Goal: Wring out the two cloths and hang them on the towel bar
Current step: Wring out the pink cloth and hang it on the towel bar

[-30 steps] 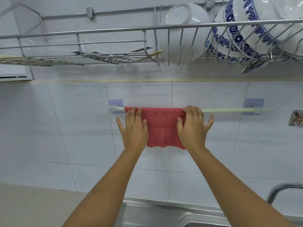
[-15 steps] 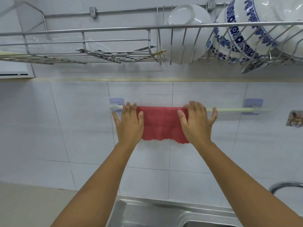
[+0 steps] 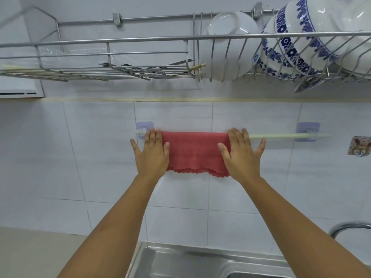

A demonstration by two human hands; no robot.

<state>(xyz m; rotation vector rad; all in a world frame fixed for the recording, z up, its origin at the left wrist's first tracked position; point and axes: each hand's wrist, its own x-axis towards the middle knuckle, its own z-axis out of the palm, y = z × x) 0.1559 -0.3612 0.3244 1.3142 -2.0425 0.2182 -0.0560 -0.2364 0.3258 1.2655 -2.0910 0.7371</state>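
Both hands have slid apart along the towel bar (image 3: 281,135) since the earlier frames, so more of the red cloth (image 3: 193,152) shows between them, and its hanging front now lies flatter and wider.

Head view: the red cloth is draped over the left half of the towel bar, its top fold on the bar and its scalloped lower edge hanging free against the tiled wall (image 3: 100,157). The left hand (image 3: 151,155) lies flat on the cloth's left edge, fingers straight and together with their tips up at the bar, thumb stretched out away from the cloth; it presses rather than grips. The right hand (image 3: 241,155) lies flat on the cloth's right edge in the same way, fingertips reaching the bar, thumb resting on the red fabric and little finger splayed toward the bare stretch of bar. Neither hand curls round anything. Only one cloth can be seen.

The towel bar is pale green and runs between two lilac adhesive mounts (image 3: 308,131) stuck to the wall. Right of the bar's far end hangs a small patterned wall hook (image 3: 359,146). Above the bar a wire dish rack (image 3: 140,40) spans the wall, with a white bowl (image 3: 230,37) and blue-and-white patterned bowls (image 3: 297,41) over the bar's right half, and utensils lying in the flat section over its left. Below the bar sit a steel sink (image 3: 200,261) and, toward the right, the curve of a faucet (image 3: 349,227).
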